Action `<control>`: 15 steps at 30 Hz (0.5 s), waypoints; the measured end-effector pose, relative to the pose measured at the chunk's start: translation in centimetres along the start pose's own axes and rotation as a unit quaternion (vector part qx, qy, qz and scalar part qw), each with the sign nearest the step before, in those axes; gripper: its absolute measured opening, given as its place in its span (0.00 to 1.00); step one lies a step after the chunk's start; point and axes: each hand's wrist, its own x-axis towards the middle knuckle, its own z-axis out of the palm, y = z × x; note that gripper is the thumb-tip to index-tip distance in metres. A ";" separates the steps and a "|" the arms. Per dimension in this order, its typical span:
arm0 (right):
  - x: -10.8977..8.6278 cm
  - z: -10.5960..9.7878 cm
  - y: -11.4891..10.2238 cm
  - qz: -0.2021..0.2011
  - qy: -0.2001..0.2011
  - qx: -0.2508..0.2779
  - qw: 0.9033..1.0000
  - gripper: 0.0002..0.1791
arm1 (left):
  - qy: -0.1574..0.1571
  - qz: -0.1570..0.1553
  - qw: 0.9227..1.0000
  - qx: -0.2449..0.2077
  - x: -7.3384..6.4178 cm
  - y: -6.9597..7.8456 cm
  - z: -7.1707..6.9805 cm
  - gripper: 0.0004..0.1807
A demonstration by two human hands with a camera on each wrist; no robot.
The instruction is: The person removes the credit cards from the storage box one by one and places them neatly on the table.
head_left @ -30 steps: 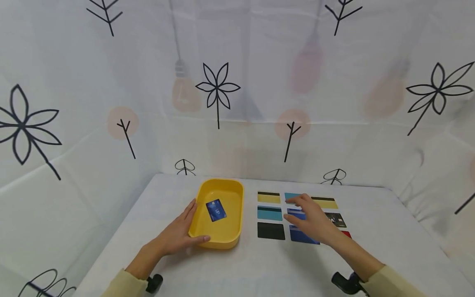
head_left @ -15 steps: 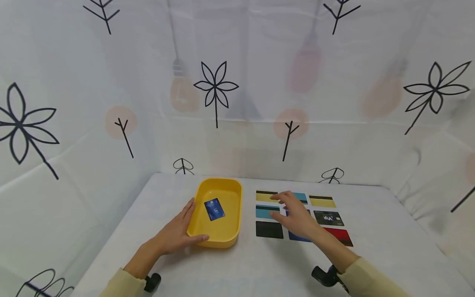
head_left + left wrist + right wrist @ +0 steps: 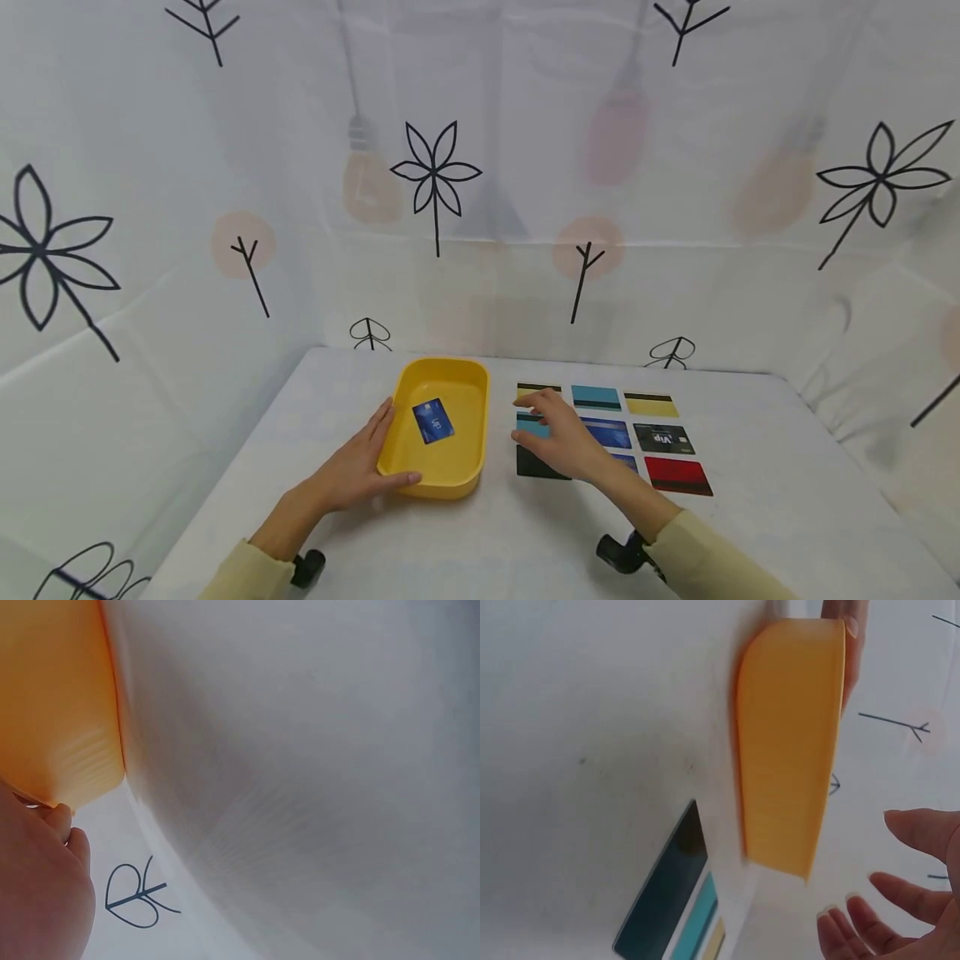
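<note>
My left hand (image 3: 352, 471) lies at the left corner of a yellow tray (image 3: 477, 450). Its fingers stretch along the outer left side and its thumb touches the near rim. Inside the tray rests one blue card (image 3: 433, 421). Over the left column of cards hovers my right hand (image 3: 562, 437), fingers spread and loosely bent, holding nothing. Beneath it, partly covered, are a yellow card (image 3: 528, 387), a teal card (image 3: 528, 425) and a dark card (image 3: 536, 465). The right wrist view shows the right fingertips (image 3: 829, 922) apart from the cards.
Right of that column lie a teal card (image 3: 596, 397), a yellow card (image 3: 651, 405), a blue card (image 3: 607, 433), a black Vip card (image 3: 663, 439), a red card (image 3: 678, 475) and a half-hidden blue card (image 3: 626, 460). Patterned white cloth (image 3: 495, 292) hangs behind the white table (image 3: 465, 550).
My right hand has moved left, from over the middle column to over the left column, uncovering cards on the right. The left hand and the tray stay as they were.
</note>
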 end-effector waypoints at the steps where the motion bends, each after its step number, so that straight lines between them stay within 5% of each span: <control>1: 0.1 0.2 -0.2 0.000 -0.002 0.002 1.000 0.23 | 0.000 0.000 1.000 -0.001 0.0 0.0 0.0 0.66; 15: 2.0 2.8 -2.8 -0.006 -0.023 0.008 1.000 0.26 | 0.000 0.003 1.000 -0.004 0.0 -0.2 0.0 0.66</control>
